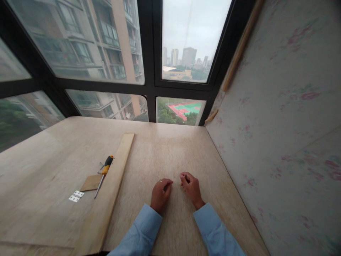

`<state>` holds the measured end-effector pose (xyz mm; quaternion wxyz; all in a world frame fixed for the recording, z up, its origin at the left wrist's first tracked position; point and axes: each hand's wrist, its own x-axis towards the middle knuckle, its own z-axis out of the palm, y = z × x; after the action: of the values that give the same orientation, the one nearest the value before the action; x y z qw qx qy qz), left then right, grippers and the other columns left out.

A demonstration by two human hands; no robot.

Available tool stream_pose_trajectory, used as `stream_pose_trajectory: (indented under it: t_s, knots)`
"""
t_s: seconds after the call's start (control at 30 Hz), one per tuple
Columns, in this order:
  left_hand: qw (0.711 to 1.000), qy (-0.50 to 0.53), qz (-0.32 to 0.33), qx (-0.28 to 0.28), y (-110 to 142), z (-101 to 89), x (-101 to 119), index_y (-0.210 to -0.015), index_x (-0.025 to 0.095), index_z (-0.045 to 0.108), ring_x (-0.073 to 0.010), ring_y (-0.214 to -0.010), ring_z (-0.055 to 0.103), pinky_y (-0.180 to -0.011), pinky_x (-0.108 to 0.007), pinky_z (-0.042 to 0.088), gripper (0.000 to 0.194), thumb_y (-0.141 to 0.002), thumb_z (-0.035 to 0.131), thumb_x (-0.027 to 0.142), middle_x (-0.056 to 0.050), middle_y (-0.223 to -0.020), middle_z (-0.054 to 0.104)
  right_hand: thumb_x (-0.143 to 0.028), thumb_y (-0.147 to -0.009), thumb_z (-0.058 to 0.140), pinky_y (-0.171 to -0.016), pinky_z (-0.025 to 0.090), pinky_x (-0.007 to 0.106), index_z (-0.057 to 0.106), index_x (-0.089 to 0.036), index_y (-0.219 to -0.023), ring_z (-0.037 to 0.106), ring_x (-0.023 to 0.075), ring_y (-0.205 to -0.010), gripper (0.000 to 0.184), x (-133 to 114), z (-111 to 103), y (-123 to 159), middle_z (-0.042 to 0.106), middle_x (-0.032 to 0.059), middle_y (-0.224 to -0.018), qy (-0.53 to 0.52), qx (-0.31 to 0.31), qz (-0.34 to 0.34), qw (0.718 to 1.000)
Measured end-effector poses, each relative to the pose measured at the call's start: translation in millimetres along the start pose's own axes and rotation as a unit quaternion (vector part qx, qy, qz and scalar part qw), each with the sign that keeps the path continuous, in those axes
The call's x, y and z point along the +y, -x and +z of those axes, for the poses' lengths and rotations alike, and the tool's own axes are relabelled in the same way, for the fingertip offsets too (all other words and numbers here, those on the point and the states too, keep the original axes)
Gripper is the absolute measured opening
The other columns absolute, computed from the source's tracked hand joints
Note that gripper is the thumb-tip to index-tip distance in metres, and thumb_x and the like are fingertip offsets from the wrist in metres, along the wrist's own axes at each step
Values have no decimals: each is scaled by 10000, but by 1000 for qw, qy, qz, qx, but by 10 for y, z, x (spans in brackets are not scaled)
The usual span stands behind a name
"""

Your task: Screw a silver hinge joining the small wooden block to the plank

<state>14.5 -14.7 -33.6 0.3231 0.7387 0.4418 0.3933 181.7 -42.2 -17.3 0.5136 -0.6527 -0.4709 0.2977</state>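
My left hand (160, 195) is closed on the marble-patterned surface (157, 153), with its thumb and fingers curled together and a ring on one finger. My right hand (192, 188) is a short gap to the right, likewise curled with fingertips drawn together. No object shows in either hand, though the palms are hidden. Left of my hands lies a long wooden board (117, 181). Against its left side rests a screwdriver (106, 169) with a yellow and black handle. Beside that are a small brown wooden piece (91, 182) and a white metal hinge (76, 196) with holes.
Behind the screwdriver a small metal part (101, 165) is partly hidden. Dark window frames (150, 71) border the surface at the back. A flowered wallpaper wall (279, 124) closes off the right side, with a strip of wood trim (211, 116) at its corner.
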Motion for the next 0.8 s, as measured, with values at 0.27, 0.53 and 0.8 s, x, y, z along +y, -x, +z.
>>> stream_pose_trajectory:
  t_s: [0.27,0.53,0.8]
  knots:
    - [1000,-7,-8,-3,11,1,85,-888,174,709,-201,-874,676,-832,-351,522,233,-808,509,87,-65,-895,743,-575,-818,559,-412,425,255,700,-140,-917,529,155,-456,468,-68,-42,28,616,15,-572,8,-4,18,1000]
    - [998,-32,-48,-27,27,48,133,-917,169,754,-219,-917,682,-875,-352,503,268,-741,584,61,-78,-947,762,-623,-754,601,-462,489,271,703,-139,-949,574,177,-499,532,-5,-125,16,651,39,-612,52,-12,44,998]
    - [998,-34,-55,-23,43,88,124,-937,174,764,-206,-881,690,-875,-350,513,303,-731,578,54,-71,-916,768,-657,-718,588,-466,477,279,704,-141,-941,574,184,-480,574,-66,-150,19,656,40,-600,89,-11,47,995]
